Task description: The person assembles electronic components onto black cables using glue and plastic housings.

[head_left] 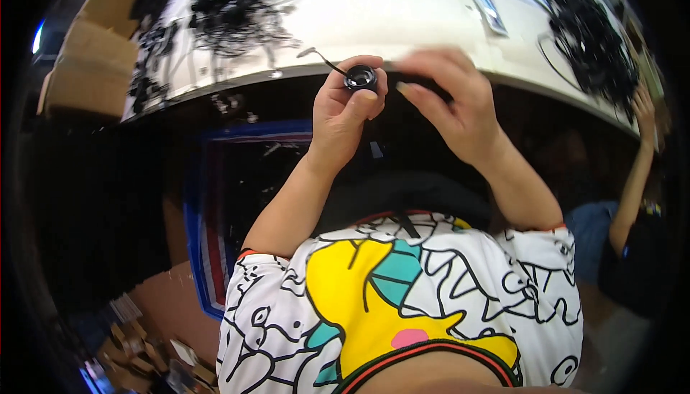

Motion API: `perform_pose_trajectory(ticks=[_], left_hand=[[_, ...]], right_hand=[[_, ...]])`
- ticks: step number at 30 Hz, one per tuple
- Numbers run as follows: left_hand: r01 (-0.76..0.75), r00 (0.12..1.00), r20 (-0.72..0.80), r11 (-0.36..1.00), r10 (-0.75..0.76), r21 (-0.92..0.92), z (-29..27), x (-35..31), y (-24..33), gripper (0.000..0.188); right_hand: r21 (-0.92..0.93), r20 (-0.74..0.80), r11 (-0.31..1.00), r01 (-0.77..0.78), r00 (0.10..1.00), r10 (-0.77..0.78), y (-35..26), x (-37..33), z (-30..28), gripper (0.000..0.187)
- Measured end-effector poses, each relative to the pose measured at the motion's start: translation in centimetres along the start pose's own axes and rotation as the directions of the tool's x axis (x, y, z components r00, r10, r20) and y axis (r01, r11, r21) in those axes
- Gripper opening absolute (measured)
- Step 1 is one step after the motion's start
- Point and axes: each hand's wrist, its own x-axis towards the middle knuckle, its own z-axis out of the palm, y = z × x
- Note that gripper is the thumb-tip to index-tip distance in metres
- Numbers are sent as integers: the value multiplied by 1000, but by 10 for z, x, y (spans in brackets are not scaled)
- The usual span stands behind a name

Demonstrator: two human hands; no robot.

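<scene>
Your left hand [336, 117] is closed around a black round piece [361, 77], thumb and fingers wrapped about its sides, its glassy centre facing up. A short dark cable [333, 65] juts from it toward the upper left, ending in a paler tip. Your right hand [463, 110] stands just beside it, thumb and forefinger parted in a wide curve (the fingertips are blurred, so the finer detail is lost).

The piece sits in your left hand at the near edge of the white table [374, 9]. On the tabletop, a tangle of black cables [230, 6] lies to the left and a second black heap [593, 34] to the right, with a slim white-and-red packet [489, 9] near it. A cardboard box [93, 60] stands at the far left, a blue-rimmed container [192, 250] lies below the table edge, and a co-worker's hand [645, 117] is at the table's right end.
</scene>
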Motion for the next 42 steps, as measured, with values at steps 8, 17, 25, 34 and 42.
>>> perform_pose_trajectory(ticks=[8, 17, 25, 34, 42], left_hand=[[152, 988, 6, 969, -156, 192, 7, -7, -61, 31], [329, 938, -20, 868, -347, 371, -22, -40, -87, 42], [248, 966, -228, 691, -124, 679, -27, -9, 3, 27], [406, 911, -310, 733, -273, 546, -21, -1, 7, 15], [335, 940, -260, 738, -220, 585, -18, -7, 1, 15]], right_hand=[[34, 176, 998, -57, 983, 50, 25, -9, -4, 7], [422, 455, 630, -652, 753, 475, 31, -24, 22, 17], [126, 672, 552, -824, 480, 564, 38, -15, 15, 21], [136, 646, 493, -859, 454, 614, 34, -15, 8, 29], [221, 761, 290, -931, 351, 546, 40, -18, 11, 23]])
